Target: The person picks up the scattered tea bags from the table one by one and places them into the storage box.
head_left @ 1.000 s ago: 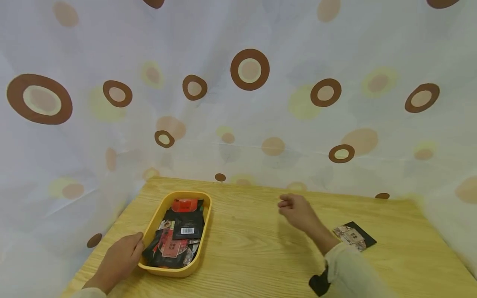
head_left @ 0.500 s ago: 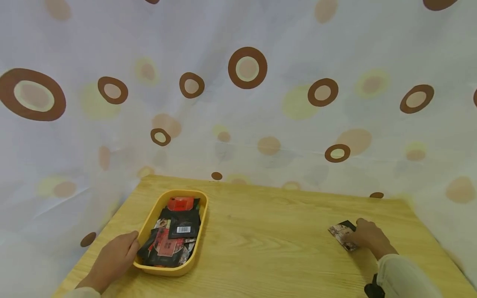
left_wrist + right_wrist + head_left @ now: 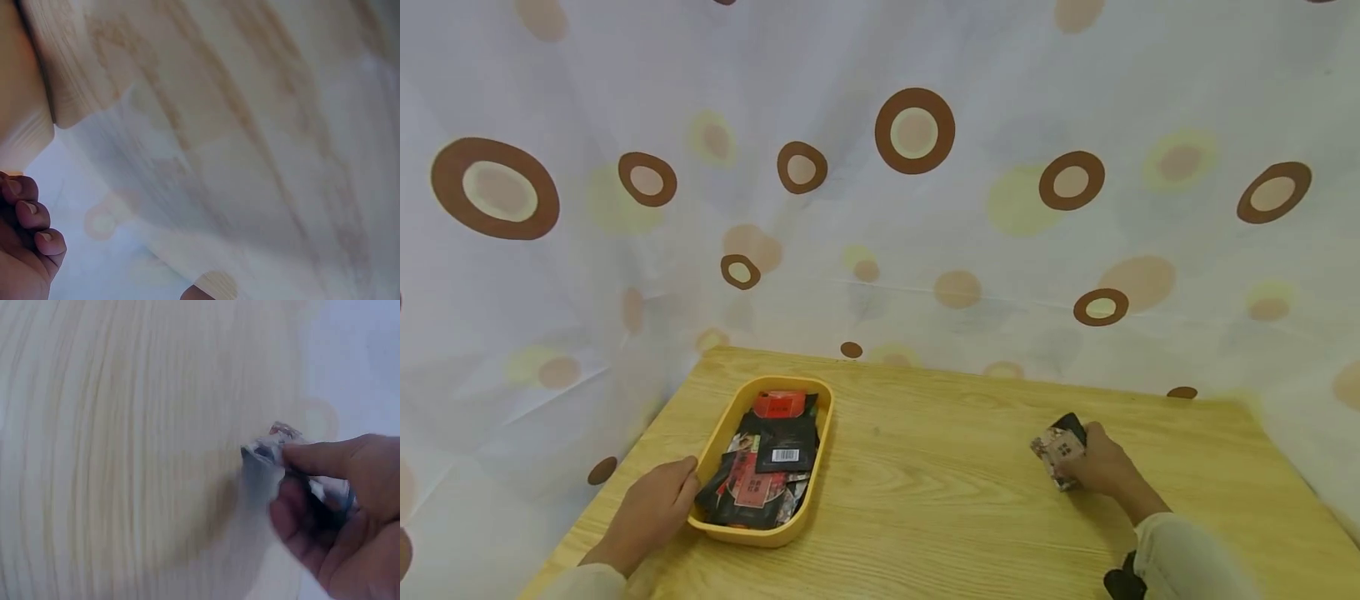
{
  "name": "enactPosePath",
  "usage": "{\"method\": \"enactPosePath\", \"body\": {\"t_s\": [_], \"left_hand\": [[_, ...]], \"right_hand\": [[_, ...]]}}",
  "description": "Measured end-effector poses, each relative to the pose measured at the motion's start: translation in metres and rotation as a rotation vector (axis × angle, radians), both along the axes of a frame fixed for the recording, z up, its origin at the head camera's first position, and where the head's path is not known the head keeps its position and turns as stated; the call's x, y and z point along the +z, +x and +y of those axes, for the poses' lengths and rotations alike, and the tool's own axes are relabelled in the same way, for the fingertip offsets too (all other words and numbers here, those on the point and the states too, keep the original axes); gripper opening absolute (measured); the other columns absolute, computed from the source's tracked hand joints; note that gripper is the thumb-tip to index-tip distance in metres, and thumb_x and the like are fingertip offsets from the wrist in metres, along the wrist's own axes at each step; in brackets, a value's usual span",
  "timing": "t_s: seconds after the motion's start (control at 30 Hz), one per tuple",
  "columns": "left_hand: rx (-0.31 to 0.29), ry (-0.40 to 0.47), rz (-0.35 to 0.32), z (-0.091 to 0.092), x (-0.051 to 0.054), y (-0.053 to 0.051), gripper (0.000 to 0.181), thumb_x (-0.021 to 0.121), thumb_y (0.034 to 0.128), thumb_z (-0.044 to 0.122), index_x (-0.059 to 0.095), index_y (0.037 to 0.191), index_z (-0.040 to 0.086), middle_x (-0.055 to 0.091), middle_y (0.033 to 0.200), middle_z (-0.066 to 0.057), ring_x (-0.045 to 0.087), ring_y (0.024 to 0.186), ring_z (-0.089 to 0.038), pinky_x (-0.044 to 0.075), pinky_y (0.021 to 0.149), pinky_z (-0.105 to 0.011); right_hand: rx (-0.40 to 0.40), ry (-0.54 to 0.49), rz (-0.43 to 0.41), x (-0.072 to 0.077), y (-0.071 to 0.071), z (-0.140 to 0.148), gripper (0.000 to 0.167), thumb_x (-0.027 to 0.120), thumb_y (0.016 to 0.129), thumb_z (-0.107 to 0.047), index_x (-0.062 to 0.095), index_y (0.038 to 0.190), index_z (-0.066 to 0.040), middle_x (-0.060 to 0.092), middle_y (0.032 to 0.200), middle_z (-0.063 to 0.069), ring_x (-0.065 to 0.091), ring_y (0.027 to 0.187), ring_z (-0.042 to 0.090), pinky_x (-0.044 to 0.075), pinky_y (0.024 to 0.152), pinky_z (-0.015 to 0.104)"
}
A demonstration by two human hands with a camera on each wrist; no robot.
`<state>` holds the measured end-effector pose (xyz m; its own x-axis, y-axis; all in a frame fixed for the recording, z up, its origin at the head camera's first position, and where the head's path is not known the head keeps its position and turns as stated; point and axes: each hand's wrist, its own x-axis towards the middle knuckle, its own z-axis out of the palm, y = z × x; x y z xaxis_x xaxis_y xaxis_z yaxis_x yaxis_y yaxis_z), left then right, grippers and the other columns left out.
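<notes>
In the head view my right hand pinches a small flat sachet with a brownish printed front and pale label, a black part showing behind it. Whether that is a second sachet is unclear. The right wrist view has the sachet between thumb and fingers, slightly blurred, above the wood. My left hand holds the near left side of a yellow tray. Inside lie several black and red sachets, overlapping. In the left wrist view the curled fingers are next to the tray's wall.
The wooden tabletop extends between the tray and my right hand. A white curtain with brown and yellow spots hangs behind the table and along its sides. A black strap-like piece sits under the right sleeve.
My right hand swung right from mid-table to the sachet, took hold of it and has lifted it slightly, moving left. My left hand has stayed at the tray.
</notes>
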<state>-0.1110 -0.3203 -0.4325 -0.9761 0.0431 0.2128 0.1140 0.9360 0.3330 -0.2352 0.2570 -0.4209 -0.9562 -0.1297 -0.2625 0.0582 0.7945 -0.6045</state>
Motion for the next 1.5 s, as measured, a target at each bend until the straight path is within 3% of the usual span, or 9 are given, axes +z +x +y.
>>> {"method": "enactPosePath", "body": {"t_s": [0.17, 0.3, 0.47, 0.63, 0.83, 1.0, 1.17, 1.3, 1.5], "left_hand": [[0.011, 0.006, -0.005, 0.001, 0.000, -0.001, 0.031, 0.043, 0.1005, 0.011, 0.040, 0.071, 0.017, 0.033, 0.061, 0.006, 0.030, 0.055, -0.005, 0.029, 0.055, -0.023], [0.017, 0.011, -0.021, 0.004, -0.001, -0.001, 0.030, 0.044, 0.1000, 0.011, 0.041, 0.071, 0.017, 0.033, 0.061, 0.006, 0.031, 0.056, -0.006, 0.030, 0.056, -0.023], [0.012, 0.026, -0.047, 0.011, -0.005, -0.002, 0.031, 0.044, 0.1009, 0.011, 0.041, 0.071, 0.017, 0.033, 0.061, 0.006, 0.029, 0.055, -0.006, 0.029, 0.055, -0.022], [0.004, 0.019, -0.034, 0.017, -0.007, -0.005, 0.030, 0.045, 0.0995, 0.011, 0.041, 0.070, 0.017, 0.033, 0.061, 0.006, 0.029, 0.056, -0.006, 0.029, 0.056, -0.022], [0.008, 0.031, -0.052, 0.019, -0.006, -0.005, 0.031, 0.045, 0.0998, 0.012, 0.042, 0.070, 0.017, 0.034, 0.060, 0.006, 0.030, 0.055, -0.006, 0.030, 0.055, -0.022], [0.018, 0.035, -0.047, 0.015, -0.004, -0.004, 0.031, 0.044, 0.1007, 0.012, 0.042, 0.070, 0.018, 0.036, 0.060, 0.006, 0.030, 0.054, -0.006, 0.030, 0.054, -0.022], [0.011, 0.039, -0.023, 0.013, -0.008, -0.003, 0.030, 0.045, 0.0999, 0.011, 0.042, 0.070, 0.018, 0.035, 0.060, 0.007, 0.030, 0.054, -0.004, 0.030, 0.054, -0.022], [0.013, 0.034, -0.025, 0.010, -0.008, -0.001, 0.031, 0.045, 0.1002, 0.011, 0.041, 0.070, 0.018, 0.034, 0.060, 0.008, 0.029, 0.054, -0.004, 0.030, 0.054, -0.021], [0.009, -0.022, 0.010, -0.001, 0.001, 0.000, 0.032, 0.046, 0.0998, 0.011, 0.040, 0.069, 0.018, 0.032, 0.060, 0.007, 0.028, 0.054, -0.005, 0.029, 0.054, -0.022]], "right_hand": [[0.062, -0.387, 0.033, 0.011, -0.001, -0.076, 0.051, 0.061, 0.097, -0.009, 0.037, 0.138, 0.010, 0.068, 0.094, 0.019, 0.067, 0.075, 0.019, 0.057, 0.067, 0.038], [0.143, -0.581, 0.033, 0.030, 0.003, -0.153, 0.048, 0.063, 0.096, -0.006, 0.044, 0.138, 0.007, 0.071, 0.093, 0.021, 0.070, 0.072, 0.017, 0.060, 0.069, 0.038], [0.227, -0.659, -0.010, 0.043, 0.009, -0.237, 0.050, 0.064, 0.093, 0.000, 0.046, 0.139, 0.008, 0.072, 0.093, 0.025, 0.069, 0.067, 0.012, 0.061, 0.066, 0.034], [0.241, -0.632, -0.068, 0.040, 0.008, -0.280, 0.045, 0.061, 0.092, 0.005, 0.051, 0.134, 0.011, 0.071, 0.098, 0.028, 0.070, 0.069, 0.016, 0.061, 0.068, 0.035], [0.211, -0.521, -0.005, 0.034, 0.001, -0.289, 0.065, 0.063, 0.093, -0.001, 0.034, 0.151, 0.003, 0.053, 0.139, 0.031, 0.065, 0.114, 0.038, 0.056, 0.090, 0.047], [0.351, -0.610, 0.013, 0.032, -0.004, -0.286, 0.066, 0.050, 0.096, 0.006, 0.023, 0.156, 0.000, 0.029, 0.159, 0.029, 0.033, 0.146, 0.046, 0.046, 0.105, 0.051], [0.449, -0.599, 0.029, 0.027, -0.006, -0.288, 0.069, 0.042, 0.093, 0.010, 0.018, 0.157, 0.000, 0.020, 0.165, 0.022, 0.023, 0.152, 0.039, 0.040, 0.107, 0.044], [0.449, -0.569, 0.117, 0.028, -0.004, -0.279, 0.065, 0.044, 0.094, 0.008, 0.024, 0.156, 0.001, 0.020, 0.165, 0.020, 0.021, 0.153, 0.039, 0.027, 0.121, 0.054], [0.424, -0.557, 0.172, 0.033, 0.010, -0.239, 0.055, 0.049, 0.099, 0.000, 0.034, 0.152, -0.001, 0.035, 0.159, 0.020, 0.035, 0.147, 0.041, 0.035, 0.117, 0.054]]}}
